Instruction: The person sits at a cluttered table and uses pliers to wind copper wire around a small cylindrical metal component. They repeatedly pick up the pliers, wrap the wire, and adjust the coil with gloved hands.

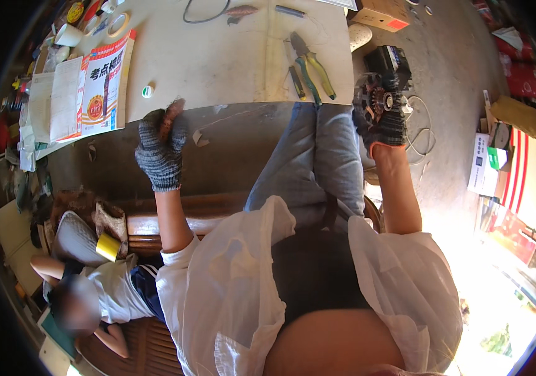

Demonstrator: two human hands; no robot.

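Observation:
My left hand (159, 150), in a grey knitted glove, is closed around a reddish-brown bundle (171, 119) that looks like copper wire. It is just off the table's near edge, and a thin strand runs from about there toward the right. Off the table's right side, my right hand (386, 128) wears a dark glove with an orange cuff. Its fingers grip a round, dark motor part (378, 100) with copper-coloured segments around a pale centre; the glove covers part of it. Green-handled pliers (313, 66) and a dark slim tool (297, 83) lie on the table between my hands.
The pale table (218, 62) carries books (102, 88), a small round cap (147, 91), tape rolls (119, 25) and another reddish bundle (241, 11). A black box (393, 59) and a cable (428, 135) are at the right. A person (114, 288) lies on a wooden bench to the left.

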